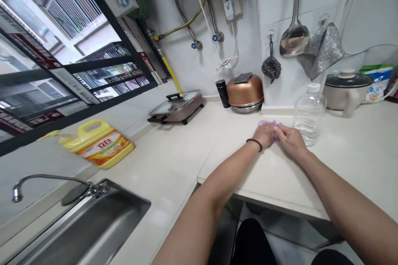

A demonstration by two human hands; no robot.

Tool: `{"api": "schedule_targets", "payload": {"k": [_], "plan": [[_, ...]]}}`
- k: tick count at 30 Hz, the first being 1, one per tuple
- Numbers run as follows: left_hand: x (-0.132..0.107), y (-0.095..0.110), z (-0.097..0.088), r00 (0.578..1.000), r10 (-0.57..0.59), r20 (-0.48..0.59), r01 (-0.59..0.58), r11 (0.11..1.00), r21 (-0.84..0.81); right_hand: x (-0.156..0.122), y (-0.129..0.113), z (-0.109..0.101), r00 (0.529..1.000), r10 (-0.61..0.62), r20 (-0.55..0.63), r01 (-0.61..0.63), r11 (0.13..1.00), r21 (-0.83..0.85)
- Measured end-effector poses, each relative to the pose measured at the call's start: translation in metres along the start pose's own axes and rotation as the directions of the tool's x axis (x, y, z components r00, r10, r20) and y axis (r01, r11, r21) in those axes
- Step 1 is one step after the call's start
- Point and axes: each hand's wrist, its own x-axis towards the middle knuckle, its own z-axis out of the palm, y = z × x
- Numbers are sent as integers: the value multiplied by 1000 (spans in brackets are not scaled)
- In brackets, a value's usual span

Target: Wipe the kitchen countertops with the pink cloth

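Both of my hands rest side by side on a small purple cloth [266,123] that lies on the white counter [280,174]. My left hand [265,134], with a dark bead bracelet at the wrist, presses on the cloth with its fingers curled over it. My right hand [290,140] touches the left one, its fingers bent down onto the same cloth. Most of the cloth is hidden under the hands. A clear plastic bottle [309,114] with a white cap stands just right of my right hand.
A steel sink [93,223] with a tap [18,190] sits at the lower left, a yellow detergent jug [96,143] behind it. An electric skillet [177,107], a dark cup [222,93], a copper bowl [245,91] and a lidded pot [346,87] line the back wall.
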Motion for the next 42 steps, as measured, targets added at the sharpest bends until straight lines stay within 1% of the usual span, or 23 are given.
{"api": "schedule_targets", "payload": {"k": [2, 4, 6, 8, 10, 12, 14, 15, 17, 19, 21, 23, 26, 29, 31, 33, 35, 37, 39, 42], "plan": [[-11, 16, 1, 997, 71, -29, -72, 997, -39, 1, 3, -3, 1000, 2, -27, -2, 1000, 21], [-30, 26, 3, 986, 158, -56, -161, 985, -57, 1, 5, -5, 998, 25, -51, -23, 999, 37], [-55, 32, 3, 973, 225, -55, -228, 972, -51, 2, 7, -7, 996, 65, -68, -61, 996, 62], [-86, 31, 1, 966, 256, -30, -257, 965, -46, 2, 7, -9, 992, 106, -72, -100, 992, 82], [-116, 23, -5, 962, 272, -1, -272, 961, -53, 2, 8, -10, 990, 126, -69, -119, 989, 91], [-142, 8, -14, 966, 259, 8, -258, 964, -62, 2, 7, -11, 989, 124, -77, -116, 989, 97], [-156, -11, -23, 978, 206, -6, -206, 977, -56, 1, 7, -11, 989, 118, -93, -107, 987, 117], [-159, -21, -26, 985, 171, -15, -172, 984, -48, 1, 6, -11, 988, 117, -104, -103, 986, 133], [-154, -38, -30, 994, 111, -22, -112, 993, -24, 2, 4, -10, 984, 121, -128, -97, 979, 181], [-137, -50, -29, 997, 77, -17, -77, 997, 5, 4, 1, -9, 975, 144, -168, -98, 963, 252], [-112, -55, -25, 998, 59, -15, -58, 998, 28, 6, -1, -8, 955, 192, -225, -110, 937, 333], [-81, -55, -21, 999, 47, -14, -47, 998, 45, 9, -2, -9, 930, 239, -279, -117, 912, 393], [-30, -45, -16, 999, 35, -7, -34, 997, 68, 12, -3, -11, 899, 275, -340, -108, 893, 438], [16, -25, -12, 1000, 6, -11, -6, 997, 78, 15, -4, -14, 850, 315, -422, -97, 881, 463], [39, -9, -9, 1000, -13, -13, 14, 997, 70, 17, -3, -16, 816, 329, -475, -79, 877, 473], [53, 6, -6, 1000, -15, -8, 16, 998, 58, 19, -3, -18, 796, 329, -508, -50, 872, 486], [55, 20, -3, 1000, 17, -3, -17, 999, 40, 21, -1, -21, 781, 329, -531, -25, 865, 500], [43, 33, -2, 995, 97, -3, -97, 995, 17, 21, 1, -23, 766, 330, -552, -8, 863, 505], [19, 47, -2, 978, 207, -7, -207, 978, -7, 21, 3, -24, 756, 334, -563, 1, 859, 512], [-36, 68, -3, 936, 353, 12, -352, 935, -34, 20, 5, -23, 765, 343, -545, -2, 848, 530]]}}
